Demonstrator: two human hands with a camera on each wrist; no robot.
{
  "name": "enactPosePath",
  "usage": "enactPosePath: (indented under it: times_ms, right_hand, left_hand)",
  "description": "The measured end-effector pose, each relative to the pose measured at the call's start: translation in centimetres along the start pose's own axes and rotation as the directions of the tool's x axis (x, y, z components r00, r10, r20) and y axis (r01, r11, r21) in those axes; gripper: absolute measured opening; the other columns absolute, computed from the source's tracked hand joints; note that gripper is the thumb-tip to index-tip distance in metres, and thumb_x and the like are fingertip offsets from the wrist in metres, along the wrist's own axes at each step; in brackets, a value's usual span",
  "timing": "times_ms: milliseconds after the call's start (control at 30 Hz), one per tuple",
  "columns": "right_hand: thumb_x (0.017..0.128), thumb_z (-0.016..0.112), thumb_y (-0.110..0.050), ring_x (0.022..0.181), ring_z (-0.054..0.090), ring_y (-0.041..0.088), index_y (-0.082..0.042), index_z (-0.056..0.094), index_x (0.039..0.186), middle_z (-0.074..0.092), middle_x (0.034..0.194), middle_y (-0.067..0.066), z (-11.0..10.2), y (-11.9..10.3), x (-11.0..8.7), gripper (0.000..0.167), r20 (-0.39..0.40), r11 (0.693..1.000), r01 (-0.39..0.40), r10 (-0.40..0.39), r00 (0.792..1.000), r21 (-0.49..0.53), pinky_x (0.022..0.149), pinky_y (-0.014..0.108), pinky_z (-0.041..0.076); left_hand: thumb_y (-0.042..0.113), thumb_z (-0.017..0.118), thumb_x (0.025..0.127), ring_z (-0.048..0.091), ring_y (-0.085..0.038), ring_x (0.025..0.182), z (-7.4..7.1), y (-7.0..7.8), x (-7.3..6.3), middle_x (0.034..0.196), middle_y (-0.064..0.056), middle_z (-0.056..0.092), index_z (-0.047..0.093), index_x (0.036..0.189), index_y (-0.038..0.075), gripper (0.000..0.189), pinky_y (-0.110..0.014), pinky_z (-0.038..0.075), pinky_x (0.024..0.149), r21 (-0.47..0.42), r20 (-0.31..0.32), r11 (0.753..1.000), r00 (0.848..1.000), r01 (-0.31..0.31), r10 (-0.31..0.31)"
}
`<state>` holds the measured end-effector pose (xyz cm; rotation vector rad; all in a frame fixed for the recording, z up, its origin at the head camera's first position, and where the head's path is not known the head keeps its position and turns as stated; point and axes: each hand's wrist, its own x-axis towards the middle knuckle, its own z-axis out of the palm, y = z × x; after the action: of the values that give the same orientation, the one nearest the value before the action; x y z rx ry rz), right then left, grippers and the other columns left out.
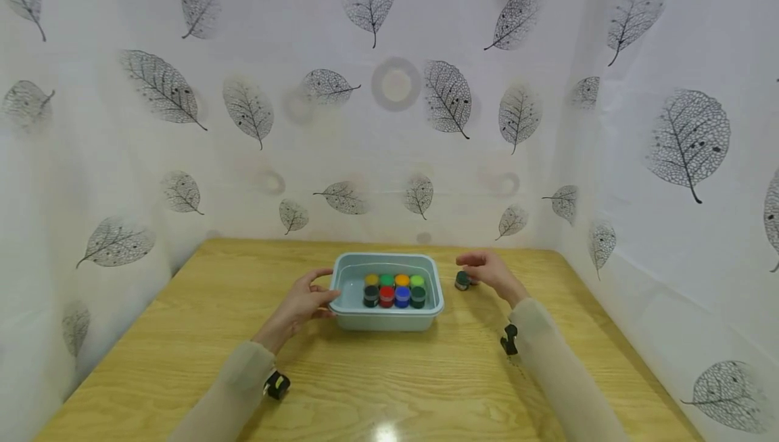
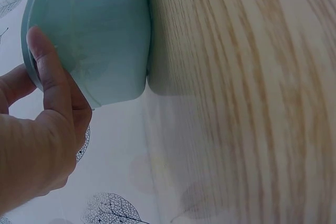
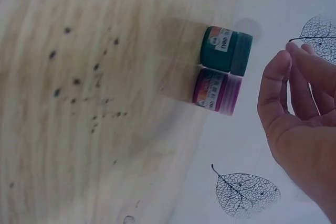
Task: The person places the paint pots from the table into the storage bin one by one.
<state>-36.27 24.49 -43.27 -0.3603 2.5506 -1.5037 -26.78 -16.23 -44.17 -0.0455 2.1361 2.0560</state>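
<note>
On the table stands a pale blue plastic tub point(image 1: 383, 322). My left hand point(image 1: 309, 301) grips its left end, thumb over the rim and fingers against the outer wall; the left wrist view shows this hand point(image 2: 52, 98) pinching the rim. Inside the tub, small paint jars stand in two rows, among them a red jar point(image 1: 387, 297) and a blue jar point(image 1: 402, 297). To the right of the tub, my right hand point(image 1: 489, 274) hovers by a dark green paint jar point(image 3: 218, 50) and a magenta paint jar point(image 3: 210, 88), side by side. Its fingers are loosely bent, holding nothing.
The wooden table point(image 1: 341, 388) meets a white leaf-print curtain point(image 1: 389, 158) at the back and both sides. Small dark specks point(image 3: 77, 82) mark the tabletop near the right wrist. Inside the tub, the left part shows bare floor.
</note>
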Motion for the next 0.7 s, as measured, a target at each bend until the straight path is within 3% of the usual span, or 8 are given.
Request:
enactPosePath:
  times_ms: [200,400,700]
  right_hand:
    - [0.097,0.051,0.003,0.116,0.058,0.035,0.006,0.055,0.133,0.056,0.135,0.025,0.1,1.0,-0.2,0.036,-0.019,0.998,-0.036,0.035,0.999,-0.051,0.092,0.047,0.054]
    - [0.095,0.053,0.004,0.115,0.058,0.032,0.003,0.057,0.133,0.057,0.134,0.025,0.2,1.5,-0.4,0.037,-0.045,0.993,-0.079,0.075,0.996,-0.085,0.086,0.038,0.056]
    - [0.093,0.058,0.003,0.105,0.063,0.028,0.006,0.056,0.132,0.060,0.128,0.026,0.4,1.8,-0.6,0.039,0.011,0.995,-0.054,0.055,0.998,-0.089,0.086,0.041,0.057]
  left_hand:
    - [0.005,0.065,0.093,0.067,-0.019,0.074,0.0,0.1,0.0,0.098,-0.015,0.061,0.034,0.150,0.007,0.064,-0.034,0.061,0.065,-0.003,-0.001,1.000,1.000,0.004,-0.004]
    - [0.005,0.065,0.093,0.067,-0.020,0.074,0.1,0.1,-0.1,0.097,-0.014,0.061,0.034,0.149,0.006,0.064,-0.034,0.061,0.064,0.001,0.002,1.000,1.000,0.000,0.000]
    - [0.005,0.066,0.093,0.068,-0.020,0.075,0.1,0.1,0.0,0.100,-0.017,0.061,0.036,0.148,0.007,0.063,-0.033,0.061,0.066,-0.004,-0.004,1.000,1.000,0.001,-0.001]
